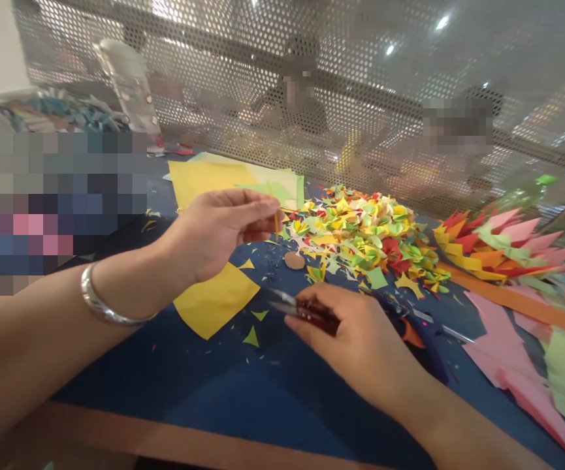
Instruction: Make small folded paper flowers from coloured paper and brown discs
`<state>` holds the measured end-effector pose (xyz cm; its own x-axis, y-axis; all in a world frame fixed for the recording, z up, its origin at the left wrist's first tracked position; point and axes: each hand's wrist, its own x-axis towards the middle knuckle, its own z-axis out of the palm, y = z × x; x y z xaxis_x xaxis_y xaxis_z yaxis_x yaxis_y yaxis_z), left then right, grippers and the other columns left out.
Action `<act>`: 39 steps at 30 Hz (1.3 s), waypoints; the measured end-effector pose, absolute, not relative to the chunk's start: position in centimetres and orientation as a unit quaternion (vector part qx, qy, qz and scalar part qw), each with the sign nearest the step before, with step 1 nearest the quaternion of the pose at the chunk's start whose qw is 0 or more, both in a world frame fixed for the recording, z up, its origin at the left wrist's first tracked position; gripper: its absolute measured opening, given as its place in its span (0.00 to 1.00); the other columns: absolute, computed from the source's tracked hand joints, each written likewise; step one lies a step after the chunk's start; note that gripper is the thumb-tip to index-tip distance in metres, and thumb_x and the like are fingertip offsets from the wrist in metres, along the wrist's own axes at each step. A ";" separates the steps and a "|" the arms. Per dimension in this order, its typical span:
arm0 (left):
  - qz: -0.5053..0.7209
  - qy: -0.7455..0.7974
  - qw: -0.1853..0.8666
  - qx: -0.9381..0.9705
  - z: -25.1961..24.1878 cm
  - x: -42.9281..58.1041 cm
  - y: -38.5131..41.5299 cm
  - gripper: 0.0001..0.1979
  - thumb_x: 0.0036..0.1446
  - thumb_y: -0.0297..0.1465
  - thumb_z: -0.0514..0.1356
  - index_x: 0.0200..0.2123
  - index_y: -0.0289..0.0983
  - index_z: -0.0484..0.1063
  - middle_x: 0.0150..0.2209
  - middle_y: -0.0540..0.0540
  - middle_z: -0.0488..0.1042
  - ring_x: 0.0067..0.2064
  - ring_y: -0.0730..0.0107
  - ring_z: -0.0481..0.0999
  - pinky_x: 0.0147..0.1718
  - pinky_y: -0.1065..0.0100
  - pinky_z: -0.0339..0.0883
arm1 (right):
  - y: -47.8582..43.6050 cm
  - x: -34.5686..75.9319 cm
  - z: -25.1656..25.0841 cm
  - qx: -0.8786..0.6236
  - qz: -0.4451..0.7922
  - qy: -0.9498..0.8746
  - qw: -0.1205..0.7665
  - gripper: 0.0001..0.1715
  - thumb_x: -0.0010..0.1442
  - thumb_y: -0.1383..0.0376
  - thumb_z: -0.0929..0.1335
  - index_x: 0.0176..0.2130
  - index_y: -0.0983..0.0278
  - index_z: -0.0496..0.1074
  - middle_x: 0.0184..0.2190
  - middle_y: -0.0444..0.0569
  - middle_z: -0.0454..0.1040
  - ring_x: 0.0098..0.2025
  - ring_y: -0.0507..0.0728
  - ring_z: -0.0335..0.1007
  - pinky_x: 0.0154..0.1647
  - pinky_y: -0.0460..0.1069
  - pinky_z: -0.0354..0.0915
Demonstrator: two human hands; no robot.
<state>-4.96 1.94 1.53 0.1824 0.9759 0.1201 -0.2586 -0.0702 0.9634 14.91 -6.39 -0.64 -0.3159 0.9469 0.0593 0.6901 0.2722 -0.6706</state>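
Observation:
My left hand (223,225), with a silver bangle at the wrist, is raised over the table, thumb and fingers pinching a thin piece of yellow paper (277,222) seen nearly edge-on. Lower and to the right, my right hand (348,320) is closed around small scissors (314,312) with a dark red handle. Their slightly blurred metal tips point left, apart from the paper. Beneath the left hand a yellow paper sheet (216,300) lies on the blue tabletop (282,405), with small green and yellow scraps near it.
Beyond my right hand is a heap of cut paper pieces (365,228). A glue gun (424,339), pink paper (498,339) and pointed paper shapes (498,245) lie right. More yellow sheets (208,183) and a clear bottle (132,91) stand toward the perforated screen (213,78).

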 end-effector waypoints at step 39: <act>0.275 0.332 0.711 0.555 -0.3 -3.1 -2.2 0.06 0.58 0.31 0.65 0.31 0.34 0.76 0.30 0.48 0.82 0.30 0.77 0.80 0.32 0.78 0.72 | -6.4 15.8 0.2 -0.452 0.165 -0.774 0.411 0.02 0.63 0.68 0.71 0.37 0.61 0.75 0.38 0.44 0.74 0.31 0.49 0.70 0.32 0.45 0.68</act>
<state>-3.09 -2.18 -0.32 0.6281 0.7598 -0.1680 -0.0222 0.2333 0.9722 15.80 -6.43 0.20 -0.2532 0.8359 0.4869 0.5642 0.5365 -0.6276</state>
